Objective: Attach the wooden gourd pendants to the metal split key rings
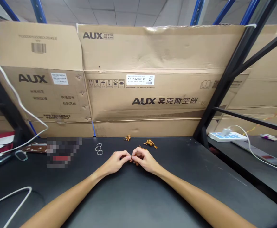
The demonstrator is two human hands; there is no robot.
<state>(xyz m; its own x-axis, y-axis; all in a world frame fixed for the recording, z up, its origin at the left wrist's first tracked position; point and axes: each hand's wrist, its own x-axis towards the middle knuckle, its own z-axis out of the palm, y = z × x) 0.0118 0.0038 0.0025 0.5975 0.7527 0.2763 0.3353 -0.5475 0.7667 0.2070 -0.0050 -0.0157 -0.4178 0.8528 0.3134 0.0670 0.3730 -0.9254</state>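
My left hand (115,162) is closed in a pinch at the middle of the black table, its fingertips meeting those of my right hand (146,161). A small silvery piece, apparently a metal ring (130,158), glints between the fingertips; most of it is hidden. My right hand is closed on a brown beaded charm (136,163), part of which shows below and behind the fingers. Just beyond lie another brown beaded charm (150,143) on a cord and a smaller charm (128,138) with a ring on it. Several loose metal rings (99,148) rest left of my left hand.
A large cardboard sheet (143,107) stands along the back of the black table (133,202). White cables (22,189) cross the left side, near glasses (21,155) and a blurred-out item (60,153). At right are a black frame post (220,85) and a power strip (226,136).
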